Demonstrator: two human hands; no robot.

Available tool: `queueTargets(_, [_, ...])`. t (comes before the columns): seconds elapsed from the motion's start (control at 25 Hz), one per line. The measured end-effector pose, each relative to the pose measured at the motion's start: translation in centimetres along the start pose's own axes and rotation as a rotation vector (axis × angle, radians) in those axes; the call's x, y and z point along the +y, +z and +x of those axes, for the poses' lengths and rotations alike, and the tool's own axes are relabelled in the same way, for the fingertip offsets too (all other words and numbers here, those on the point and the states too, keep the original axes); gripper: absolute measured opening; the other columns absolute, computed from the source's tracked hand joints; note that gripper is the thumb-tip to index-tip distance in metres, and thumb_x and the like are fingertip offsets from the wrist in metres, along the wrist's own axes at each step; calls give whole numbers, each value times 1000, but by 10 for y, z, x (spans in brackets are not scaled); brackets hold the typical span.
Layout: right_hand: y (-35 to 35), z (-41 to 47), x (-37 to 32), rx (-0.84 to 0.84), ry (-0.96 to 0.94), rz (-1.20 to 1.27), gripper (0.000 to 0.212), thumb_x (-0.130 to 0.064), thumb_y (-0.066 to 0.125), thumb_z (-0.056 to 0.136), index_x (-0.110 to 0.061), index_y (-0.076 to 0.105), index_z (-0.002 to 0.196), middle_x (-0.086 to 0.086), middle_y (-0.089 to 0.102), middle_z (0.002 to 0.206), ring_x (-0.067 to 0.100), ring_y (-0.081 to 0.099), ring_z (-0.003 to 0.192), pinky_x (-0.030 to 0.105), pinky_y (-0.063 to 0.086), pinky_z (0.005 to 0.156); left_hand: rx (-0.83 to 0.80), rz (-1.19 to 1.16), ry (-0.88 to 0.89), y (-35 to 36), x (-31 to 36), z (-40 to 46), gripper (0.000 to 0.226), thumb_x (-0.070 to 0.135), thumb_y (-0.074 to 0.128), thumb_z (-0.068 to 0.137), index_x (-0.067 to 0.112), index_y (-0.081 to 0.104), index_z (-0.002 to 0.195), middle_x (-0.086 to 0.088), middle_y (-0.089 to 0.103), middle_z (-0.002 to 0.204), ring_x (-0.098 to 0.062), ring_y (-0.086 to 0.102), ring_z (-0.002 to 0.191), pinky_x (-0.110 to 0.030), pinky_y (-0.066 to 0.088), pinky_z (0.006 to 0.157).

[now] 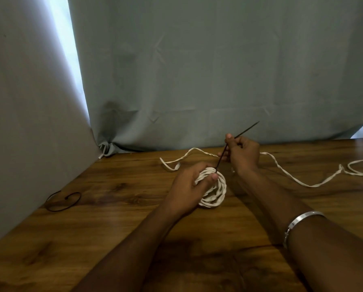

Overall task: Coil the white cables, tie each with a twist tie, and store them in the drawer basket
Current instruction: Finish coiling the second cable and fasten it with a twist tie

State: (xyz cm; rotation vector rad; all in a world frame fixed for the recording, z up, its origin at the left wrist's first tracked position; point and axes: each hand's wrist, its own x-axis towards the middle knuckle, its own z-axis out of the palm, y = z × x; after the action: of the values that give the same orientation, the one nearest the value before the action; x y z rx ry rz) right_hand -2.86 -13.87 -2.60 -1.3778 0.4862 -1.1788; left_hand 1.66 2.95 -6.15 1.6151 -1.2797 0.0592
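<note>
Under the left hand (pixel 189 186) lies the coiled cable (pixel 215 191).

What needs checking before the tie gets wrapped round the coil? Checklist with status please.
1. Coil held together: ok, left hand grips it on the table.
2. Tie in grip: ok, right hand pinches it, lower end at the coil.
3. Tie threaded through the coil: cannot tell, that end is hidden by the loops.
4. Loose cable clear of the coil: ok, it lies apart, behind and to the right.
5. Spare tie on hand: ok, at far left of the table.
6. Drawer basket ready: cannot tell, not in view.
</note>
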Motion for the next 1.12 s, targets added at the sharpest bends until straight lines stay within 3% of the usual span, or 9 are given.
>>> queueTargets(0.12, [1,-6,-10,-105,9,70,28,-29,69,98,-3,68,89,8,69,68,15,69,52,25,58,49,45,-94,-36,-9,-5,1,13,27,63,102,21,71,110,0,77,101,-15,73,97,-47,59,90])
queueTargets(0.28, [3,-20,-17,-275,21,107,32,-35,77,89,-9,72,107,3,77,86,16,71,59,26,59,56,135,-190,-38,-10,-10,5,11,25,63,100,26,72,108,-6,77,102,-27,73,98,-54,57,92])
queueTargets(0.36, [2,-24,-17,-355,6,105,30,-33,77,88,-7,74,102,4,77,82,16,70,61,26,59,58,129,-213,-45,-10,-9,6,14,23,62,101,30,72,109,-5,77,103,-27,73,98,-56,57,92])
queueTargets(0.48, [-1,-28,-15,-551,-49,41,24,-27,76,87,-4,75,80,3,74,69,12,68,61,23,56,60,126,-241,-69,-10,-10,7,16,26,62,101,24,70,114,-7,76,106,-30,73,101,-61,56,94])
queueTargets(0.76, [4,-31,-11,-510,-72,-21,32,-24,73,94,-5,70,68,1,69,58,6,62,51,18,48,51,181,-160,-59,-10,-11,6,23,28,64,100,20,60,121,-2,74,109,-20,72,103,-56,56,93])
queueTargets(0.88, [2,-27,-11,-534,101,21,42,-35,82,85,6,74,87,19,77,83,27,74,75,36,62,75,175,-101,6,-13,-6,4,21,21,62,103,20,61,123,1,75,107,-14,72,100,-48,58,91])
queueTargets(0.96, [1,-27,-12,-575,254,27,50,-40,84,79,3,76,103,21,78,99,36,75,93,46,60,90,176,-97,39,-14,-1,3,25,19,62,103,21,61,127,2,75,109,-13,72,102,-44,58,91])
queueTargets(1.04, [1,-27,-12,-601,335,62,45,-38,81,81,-1,78,107,17,79,103,31,75,92,42,59,88,177,-83,71,-14,-1,3,23,16,63,102,19,63,125,1,75,109,-16,72,103,-47,57,92])
queueTargets(1.12, [3,-29,-13,-589,347,100,30,-33,78,87,-4,80,97,14,80,95,26,75,83,36,61,79,184,-68,77,-14,-4,3,19,17,64,101,19,63,120,0,75,106,-18,72,100,-51,57,89])
